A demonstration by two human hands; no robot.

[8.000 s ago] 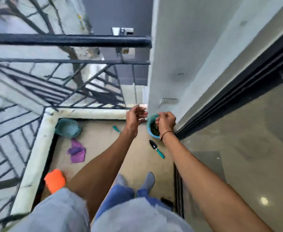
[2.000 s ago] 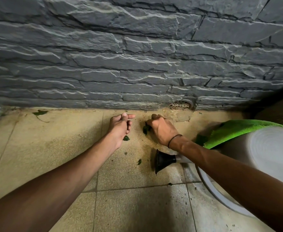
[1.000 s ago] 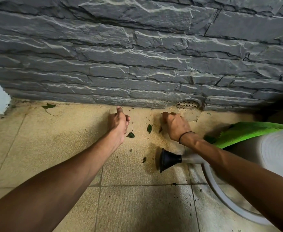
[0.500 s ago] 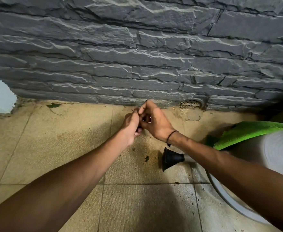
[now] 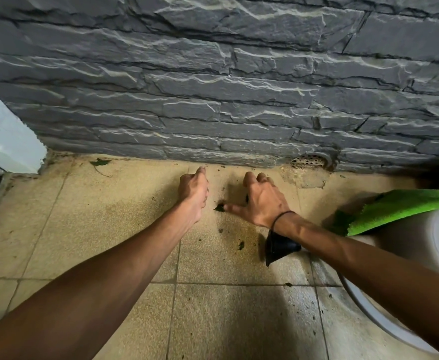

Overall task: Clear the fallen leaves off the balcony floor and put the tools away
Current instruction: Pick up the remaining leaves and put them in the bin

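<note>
A fallen leaf (image 5: 99, 162) lies far left by the wall, well apart from both hands. The left hand (image 5: 193, 194) is curled; I cannot tell if it holds leaves. Between the hands lies a small leaf (image 5: 219, 207), touched by the thumb of the spread right hand (image 5: 262, 203), which is nearer. Its long axis is too small to tell.

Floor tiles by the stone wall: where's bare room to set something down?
Free: the tiles left of the left hand, bar one leaf at the stone wall; also the near tiles between the forearms. Crowded: right side, with the right hand, black nozzle, green cloth and leaf bits.
</note>
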